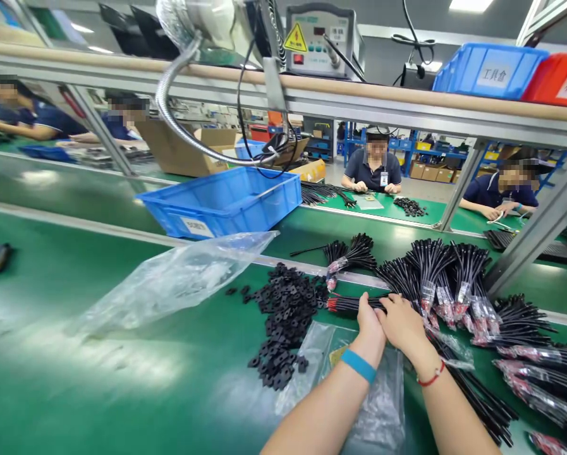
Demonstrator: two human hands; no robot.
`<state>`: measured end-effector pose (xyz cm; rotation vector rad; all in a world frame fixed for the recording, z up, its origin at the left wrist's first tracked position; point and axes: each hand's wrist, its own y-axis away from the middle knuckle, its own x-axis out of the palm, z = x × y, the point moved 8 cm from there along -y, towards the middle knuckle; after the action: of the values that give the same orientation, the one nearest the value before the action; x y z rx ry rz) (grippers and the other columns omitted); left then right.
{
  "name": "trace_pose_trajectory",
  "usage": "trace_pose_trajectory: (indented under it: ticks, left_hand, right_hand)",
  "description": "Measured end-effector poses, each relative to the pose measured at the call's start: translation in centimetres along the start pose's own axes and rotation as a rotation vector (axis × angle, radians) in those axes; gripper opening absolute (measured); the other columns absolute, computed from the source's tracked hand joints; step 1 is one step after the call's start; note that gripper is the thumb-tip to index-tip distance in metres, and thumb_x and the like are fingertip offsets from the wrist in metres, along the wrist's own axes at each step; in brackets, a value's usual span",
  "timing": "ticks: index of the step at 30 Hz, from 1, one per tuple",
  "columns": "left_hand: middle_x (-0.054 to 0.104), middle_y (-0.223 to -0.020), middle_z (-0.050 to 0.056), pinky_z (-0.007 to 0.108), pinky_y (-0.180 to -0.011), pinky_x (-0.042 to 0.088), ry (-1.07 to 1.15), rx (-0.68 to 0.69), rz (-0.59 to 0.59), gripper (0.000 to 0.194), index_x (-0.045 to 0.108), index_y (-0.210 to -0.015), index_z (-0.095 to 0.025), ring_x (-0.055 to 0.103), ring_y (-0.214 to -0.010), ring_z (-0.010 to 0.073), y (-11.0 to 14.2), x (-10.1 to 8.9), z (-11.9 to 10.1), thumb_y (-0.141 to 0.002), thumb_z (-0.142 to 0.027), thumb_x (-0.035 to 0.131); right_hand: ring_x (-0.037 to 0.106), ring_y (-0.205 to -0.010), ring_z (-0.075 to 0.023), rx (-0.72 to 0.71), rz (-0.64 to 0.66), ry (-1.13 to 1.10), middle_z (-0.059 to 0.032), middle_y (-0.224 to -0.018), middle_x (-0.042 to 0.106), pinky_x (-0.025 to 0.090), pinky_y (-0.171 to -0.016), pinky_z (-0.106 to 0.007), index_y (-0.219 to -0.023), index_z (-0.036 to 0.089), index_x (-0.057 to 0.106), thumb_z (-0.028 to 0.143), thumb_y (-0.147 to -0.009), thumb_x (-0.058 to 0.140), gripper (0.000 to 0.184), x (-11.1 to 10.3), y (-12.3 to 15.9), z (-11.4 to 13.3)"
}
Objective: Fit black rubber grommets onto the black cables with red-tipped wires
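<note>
A bundle of thin black cables [347, 304] with red ends pointing left lies at my two hands. My left hand [372, 321], with a blue band at the wrist, is closed around the bundle. Pressed close beside it, my right hand [403, 323] has its fingers curled over the same cables; its fingertips are partly hidden. Just left of the red ends sits a heap of small black flat pieces [283, 309]. Under my forearms is a clear plastic bag [382, 404] with something yellowish beneath or in it. More loose black cables [482, 398] stretch out below my right wrist.
Several tied black cable bundles [428, 272] line the right side. An empty-looking clear bag [179, 284] and a blue bin [226, 202] are at left and back. A metal shelf rail [406, 101] crosses overhead, with uprights. Co-workers sit beyond at other benches.
</note>
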<state>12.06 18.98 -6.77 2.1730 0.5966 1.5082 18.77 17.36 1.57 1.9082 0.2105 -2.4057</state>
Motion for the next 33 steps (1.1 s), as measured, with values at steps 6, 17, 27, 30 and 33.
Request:
trace_pose_trajectory:
  ticks: [6, 17, 27, 30, 33]
  left_hand:
    - [0.064, -0.072, 0.006, 0.025, -0.066, 0.053, -0.055, -0.113, 0.034, 0.018, 0.057, -0.075, -0.012, 0.062, -0.061, 0.0144, 1.8, 0.2, 0.6, -0.086, -0.021, 0.047]
    - [0.062, -0.072, 0.009, 0.025, -0.068, 0.050, -0.281, -0.230, 0.115, 0.015, 0.059, -0.076, -0.009, 0.061, -0.066, 0.0152, 5.1, -2.2, -0.6, -0.084, -0.007, 0.046]
    - [0.057, -0.063, 0.002, 0.023, -0.063, 0.045, -0.297, -0.150, 0.106, 0.024, 0.051, -0.063, -0.016, 0.055, -0.059, 0.0117, 4.3, -3.8, -0.2, -0.086, -0.017, 0.043]
    - [0.062, -0.069, 0.004, 0.025, -0.067, 0.045, -0.354, -0.139, 0.143, 0.016, 0.054, -0.067, -0.015, 0.058, -0.065, 0.0132, 4.3, -3.7, -0.2, -0.080, -0.014, 0.046]
    - [0.065, -0.077, 0.005, 0.026, -0.070, 0.045, -0.439, -0.099, 0.198, 0.009, 0.057, -0.074, -0.015, 0.060, -0.072, 0.0146, 4.5, -3.4, -0.6, -0.073, -0.014, 0.048]
  right_hand:
    - [0.058, -0.104, -0.0211, -0.067, 0.090, 0.004, -0.0080, -0.117, 0.060, 0.042, -0.086, -0.031, -0.113, 0.024, 0.065, 0.033, -0.095, 0.034, 0.037, 2.7, -0.8, -0.8]
    - [0.048, -0.119, -0.0225, -0.165, 0.069, 0.018, -0.0077, -0.133, 0.052, 0.038, -0.097, -0.033, -0.118, 0.025, 0.064, 0.022, -0.092, 0.039, 0.036, 4.0, -1.4, -0.7]
    - [0.048, -0.121, -0.0199, -0.296, 0.080, -0.027, -0.0057, -0.133, 0.055, 0.039, -0.100, -0.033, -0.129, 0.021, 0.055, 0.027, -0.088, 0.049, 0.042, 4.1, -0.9, 1.0]
    - [0.051, -0.118, -0.0160, -0.354, 0.077, -0.037, -0.0020, -0.129, 0.058, 0.041, -0.098, -0.029, -0.128, 0.025, 0.056, 0.015, -0.087, 0.044, 0.044, 4.0, -0.6, 1.9]
    - [0.049, -0.118, -0.0153, -0.387, 0.058, -0.038, -0.0009, -0.131, 0.057, 0.042, -0.097, -0.028, -0.126, 0.027, 0.058, 0.011, -0.087, 0.043, 0.045, 4.0, -0.4, 2.8]
